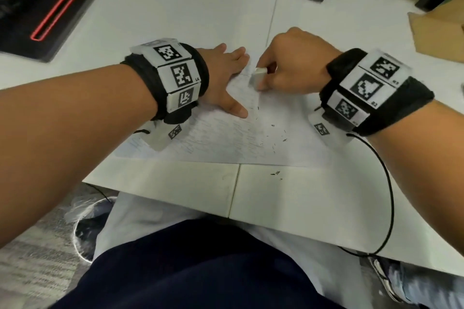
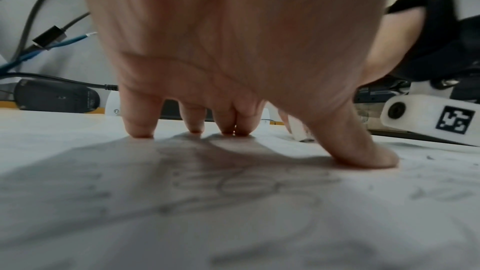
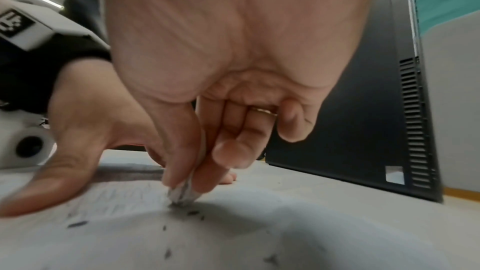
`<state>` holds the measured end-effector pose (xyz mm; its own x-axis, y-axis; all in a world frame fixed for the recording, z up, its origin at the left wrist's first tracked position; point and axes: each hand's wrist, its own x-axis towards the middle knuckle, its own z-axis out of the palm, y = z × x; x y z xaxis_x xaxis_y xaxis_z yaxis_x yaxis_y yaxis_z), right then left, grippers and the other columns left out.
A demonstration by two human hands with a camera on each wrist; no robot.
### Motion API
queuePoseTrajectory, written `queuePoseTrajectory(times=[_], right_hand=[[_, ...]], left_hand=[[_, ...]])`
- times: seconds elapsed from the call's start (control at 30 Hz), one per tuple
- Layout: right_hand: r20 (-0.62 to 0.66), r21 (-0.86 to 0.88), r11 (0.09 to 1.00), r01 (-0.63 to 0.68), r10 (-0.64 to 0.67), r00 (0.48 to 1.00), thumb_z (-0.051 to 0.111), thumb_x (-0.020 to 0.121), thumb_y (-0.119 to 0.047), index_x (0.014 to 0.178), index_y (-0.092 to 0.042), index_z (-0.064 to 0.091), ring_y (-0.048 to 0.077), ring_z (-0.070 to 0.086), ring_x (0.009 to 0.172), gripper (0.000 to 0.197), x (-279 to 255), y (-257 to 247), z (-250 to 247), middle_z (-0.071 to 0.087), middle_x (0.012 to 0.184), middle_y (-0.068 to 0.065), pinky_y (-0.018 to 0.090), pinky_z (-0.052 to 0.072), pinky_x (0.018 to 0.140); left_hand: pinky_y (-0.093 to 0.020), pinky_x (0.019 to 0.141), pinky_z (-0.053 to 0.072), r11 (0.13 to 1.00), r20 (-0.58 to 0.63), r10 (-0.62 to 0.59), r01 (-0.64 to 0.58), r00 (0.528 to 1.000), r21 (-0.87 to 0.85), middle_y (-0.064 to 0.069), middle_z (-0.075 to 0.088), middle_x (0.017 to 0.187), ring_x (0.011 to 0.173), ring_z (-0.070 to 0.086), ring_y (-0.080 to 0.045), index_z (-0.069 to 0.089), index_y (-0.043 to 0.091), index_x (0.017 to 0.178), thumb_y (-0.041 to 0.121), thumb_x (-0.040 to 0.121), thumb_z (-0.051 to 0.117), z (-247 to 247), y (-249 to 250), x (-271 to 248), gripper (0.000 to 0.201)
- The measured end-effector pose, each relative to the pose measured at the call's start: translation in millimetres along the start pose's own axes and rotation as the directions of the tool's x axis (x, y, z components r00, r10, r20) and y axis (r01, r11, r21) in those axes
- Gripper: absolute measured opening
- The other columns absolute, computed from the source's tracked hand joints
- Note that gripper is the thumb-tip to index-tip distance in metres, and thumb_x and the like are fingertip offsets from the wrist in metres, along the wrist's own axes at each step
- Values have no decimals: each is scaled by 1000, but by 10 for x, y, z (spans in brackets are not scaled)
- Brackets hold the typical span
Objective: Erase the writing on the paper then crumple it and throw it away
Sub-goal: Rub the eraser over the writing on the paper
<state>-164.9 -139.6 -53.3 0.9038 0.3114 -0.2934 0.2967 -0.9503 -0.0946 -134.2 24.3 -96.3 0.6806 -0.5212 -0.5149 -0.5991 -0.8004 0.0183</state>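
We are mid-erasing: our right hand [image 1: 291, 63] pinches the eraser [image 1: 257, 78] on the paper [image 1: 226, 138]; our left hand [image 1: 223, 78] presses flat. Faint writing remains; crumpling and throwing away are left.

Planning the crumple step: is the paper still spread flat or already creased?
Spread flat: the paper lies smooth on the table under the left hand.

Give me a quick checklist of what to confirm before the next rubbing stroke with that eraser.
1. Paper pinned flat: ok, the left hand presses it with spread fingers.
2. Eraser held firmly: ok, the right hand pinches it.
3. Eraser tip on the sheet: ok in the right wrist view.
4. Writing left to erase: ok, faint lines remain under the left hand.
5. Dark crumbs cleared: not ok.
6. Bin within reach: cannot tell.
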Motion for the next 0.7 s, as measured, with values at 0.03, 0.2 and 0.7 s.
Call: queuePoseTrajectory(times=[0.03,0.2,0.7], right_hand=[[-9,-15,1000,10,-10,1000,68,89,-39,88,-9,77,32,69,79,31,5,-13,17,74,81,12,47,61,72],[94,9,992,129,-129,987,58,96,-37,99,-23,78,22,66,81,24,-440,-161,253,75,88,0,41,57,77],[75,0,988,151,-151,986,59,94,-41,98,-21,77,21,66,77,28,-472,-96,263,75,85,-1,39,56,75]], left_hand=[[-49,118,18,1000,-3,1,-1,1000,-4,7,-14,162,150,-5,-27,-11,20,154,83,70,48,4,-1,1,121],[-48,117,17,1000,-9,5,-5,1000,-21,8,-15,162,150,-6,-26,-12,21,154,84,68,50,29,-23,30,124],[-49,117,16,1000,-9,3,-4,1000,-18,6,-15,162,150,-5,-27,-12,19,154,83,68,50,12,-28,55,124]])
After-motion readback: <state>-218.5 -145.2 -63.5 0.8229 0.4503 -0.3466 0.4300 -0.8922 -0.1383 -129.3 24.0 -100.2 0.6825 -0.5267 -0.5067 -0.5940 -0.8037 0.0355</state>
